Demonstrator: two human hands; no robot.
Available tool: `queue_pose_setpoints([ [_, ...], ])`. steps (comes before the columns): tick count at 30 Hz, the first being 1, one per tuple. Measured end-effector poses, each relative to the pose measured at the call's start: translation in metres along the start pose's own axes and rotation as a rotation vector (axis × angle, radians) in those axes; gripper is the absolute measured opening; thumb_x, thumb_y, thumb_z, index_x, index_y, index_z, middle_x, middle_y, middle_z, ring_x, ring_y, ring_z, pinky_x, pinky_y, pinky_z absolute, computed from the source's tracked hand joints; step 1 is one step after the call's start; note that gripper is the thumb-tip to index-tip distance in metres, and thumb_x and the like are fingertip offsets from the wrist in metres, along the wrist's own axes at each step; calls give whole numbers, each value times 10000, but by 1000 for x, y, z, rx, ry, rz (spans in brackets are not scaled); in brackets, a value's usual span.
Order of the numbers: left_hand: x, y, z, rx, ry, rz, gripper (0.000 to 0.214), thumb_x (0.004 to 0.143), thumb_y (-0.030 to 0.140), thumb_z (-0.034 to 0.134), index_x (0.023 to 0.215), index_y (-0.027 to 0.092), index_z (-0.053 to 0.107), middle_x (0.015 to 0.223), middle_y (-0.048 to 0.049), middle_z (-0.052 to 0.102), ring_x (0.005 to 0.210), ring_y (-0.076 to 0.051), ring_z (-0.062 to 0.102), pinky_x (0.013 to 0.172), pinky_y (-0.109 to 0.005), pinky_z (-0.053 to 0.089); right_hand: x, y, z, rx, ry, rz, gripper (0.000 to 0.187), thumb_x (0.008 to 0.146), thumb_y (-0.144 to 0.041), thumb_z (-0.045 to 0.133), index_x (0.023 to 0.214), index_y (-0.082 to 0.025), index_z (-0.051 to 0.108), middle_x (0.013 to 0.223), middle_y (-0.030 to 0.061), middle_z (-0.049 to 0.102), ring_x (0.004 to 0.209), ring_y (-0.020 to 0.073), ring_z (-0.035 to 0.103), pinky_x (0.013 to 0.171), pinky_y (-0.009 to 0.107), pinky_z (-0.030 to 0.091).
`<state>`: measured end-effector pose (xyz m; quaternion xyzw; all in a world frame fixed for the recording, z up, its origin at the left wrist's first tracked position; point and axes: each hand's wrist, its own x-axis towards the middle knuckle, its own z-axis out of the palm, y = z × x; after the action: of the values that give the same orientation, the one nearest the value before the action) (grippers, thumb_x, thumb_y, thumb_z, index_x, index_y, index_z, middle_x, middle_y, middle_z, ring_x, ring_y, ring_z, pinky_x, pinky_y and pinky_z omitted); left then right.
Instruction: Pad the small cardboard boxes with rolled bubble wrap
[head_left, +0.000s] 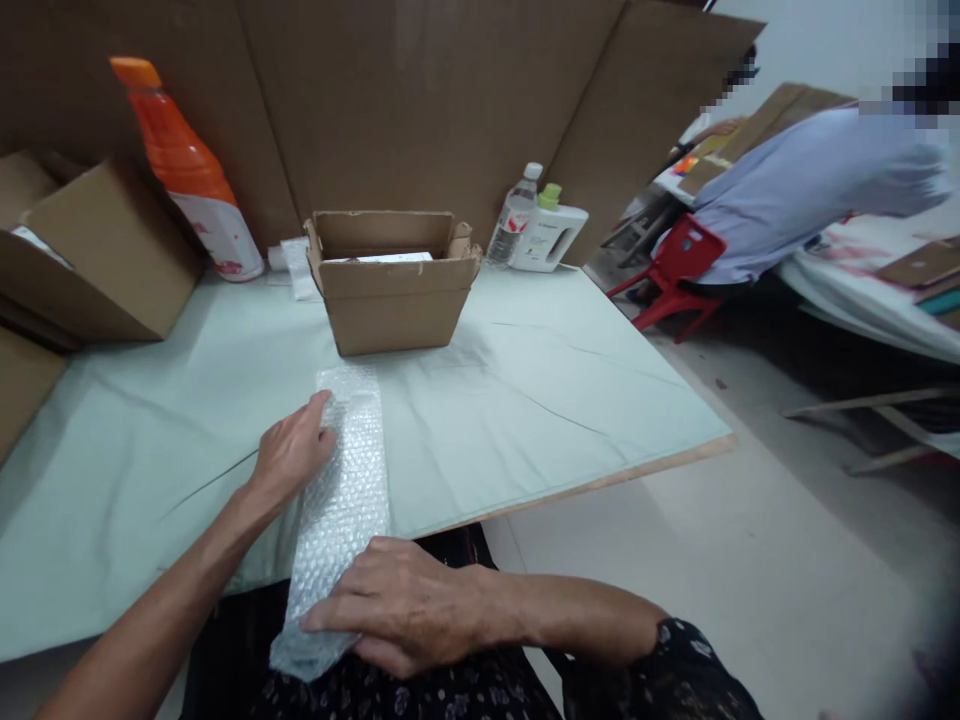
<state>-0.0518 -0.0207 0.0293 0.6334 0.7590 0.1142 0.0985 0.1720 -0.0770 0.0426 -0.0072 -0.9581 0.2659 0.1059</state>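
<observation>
A long strip of clear bubble wrap [349,475] stretches from the table top over its front edge toward my lap. My left hand [296,447] pinches the strip's left edge near its far end, fingers curled in. At the near end, my right hand [416,605] grips the bubble wrap, its thumb below and fingers on top. The wrap bunches up beyond those fingertips. Just past the far end of the strip stands an open cardboard box [397,320] with something white inside, mostly hidden by the front wall.
On the green-covered table [540,400], an orange bottle [187,180], a clear water bottle [517,218] and a white jug [551,240] stand along the back. Cardboard boxes [112,250] occupy the left. A person [802,190] sits on a red chair [686,262] at the right.
</observation>
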Motion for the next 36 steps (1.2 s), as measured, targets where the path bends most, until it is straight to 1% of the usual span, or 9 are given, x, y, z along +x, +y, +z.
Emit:
queue_pose_setpoints([
  [7,2,24,0,-188,248,168,509,912,312,460,1397,207,575,958,-55,721,859,-230,699,843,-341,530,-26,-11,-17,102,46,102,480,958,-213,574,1433,-180,519,1158,68,740,1041,175,649,921,331,468],
  [12,6,28,4,-222,125,247,615,860,366,552,1434,145,534,1274,-171,653,1091,-303,671,978,-452,527,-36,-11,-11,160,111,256,490,922,-127,574,1408,-182,546,1199,91,727,1113,187,641,1019,370,467],
  [14,-12,20,-3,-340,96,306,560,876,406,549,1380,162,583,1326,-169,649,1179,-314,640,1033,-474,510,-40,-10,-11,205,197,292,482,911,-120,593,1388,-174,563,1184,98,727,1095,187,650,1018,370,483],
  [17,-51,3,-21,-627,-122,317,458,921,474,534,1292,232,650,1255,-119,723,1153,-285,670,997,-429,545,-44,-5,-20,302,348,341,462,917,-152,617,1375,-195,576,1203,92,718,1067,182,659,968,352,520],
  [20,-82,0,-30,-793,-236,276,523,900,496,578,1364,257,616,1199,-115,748,1110,-280,696,916,-388,572,-41,11,-32,359,466,416,487,904,-172,645,1382,-229,572,1209,70,706,1064,180,659,940,347,534],
  [23,-85,14,-19,-706,-126,183,608,840,465,643,1398,232,582,1000,-68,741,918,-226,705,843,-354,565,-32,37,-40,323,535,463,504,896,-198,665,1389,-226,564,1192,65,702,1057,188,656,951,365,530],
  [28,-54,33,5,-523,-33,93,628,827,395,529,1405,150,540,757,10,669,683,-180,615,726,-327,512,-33,66,-38,38,608,553,548,890,-213,671,1418,-220,525,1406,135,599,1218,253,602,1048,461,475],
  [32,-42,31,13,-370,-61,96,658,824,373,530,1450,171,507,754,11,665,655,-185,595,658,-318,463,-52,54,-30,-128,603,538,440,914,-242,661,1343,-199,575,1462,155,563,1344,280,525,1081,477,431],
  [36,-41,28,18,-318,-22,123,649,845,374,555,1461,176,503,790,-4,663,680,-197,604,680,-334,484,-61,36,-20,-153,386,464,448,896,-324,718,1310,-196,602,1480,162,557,1335,296,523,1071,487,426],
])
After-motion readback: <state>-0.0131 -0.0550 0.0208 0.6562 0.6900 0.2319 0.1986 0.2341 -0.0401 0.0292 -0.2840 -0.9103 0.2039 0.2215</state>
